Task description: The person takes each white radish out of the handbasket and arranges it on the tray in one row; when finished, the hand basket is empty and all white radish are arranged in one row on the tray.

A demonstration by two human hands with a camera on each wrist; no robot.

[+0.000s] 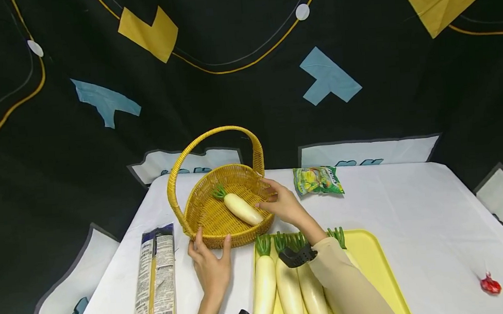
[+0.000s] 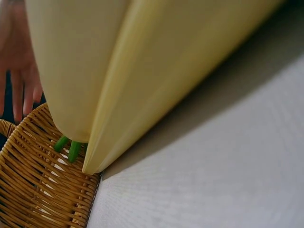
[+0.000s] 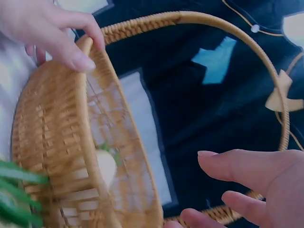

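A yellow wicker basket (image 1: 231,241) with a tall arched handle stands toward the back of the table. Inside it lies one white radish (image 1: 242,209) with green stems. My left hand (image 1: 213,266) holds the basket's front-left rim, its index finger over the edge and its thumb at the outer wall. My right hand (image 1: 284,204) is at the right side of the rim, its thumb above the basket's inside. In the right wrist view, the right hand (image 3: 256,185) has its thumb extended, gripping nothing. Several more white radishes (image 1: 290,290) lie side by side in a yellow tray (image 1: 373,265), partly hidden by the right arm.
A long clear-windowed package (image 1: 155,283) lies left of the basket. Behind the tray rests a green and yellow packet (image 1: 318,180). A small red wrapped item (image 1: 490,285) sits at the far right of the white table (image 1: 422,213). A black curtain (image 1: 247,99) hangs behind.
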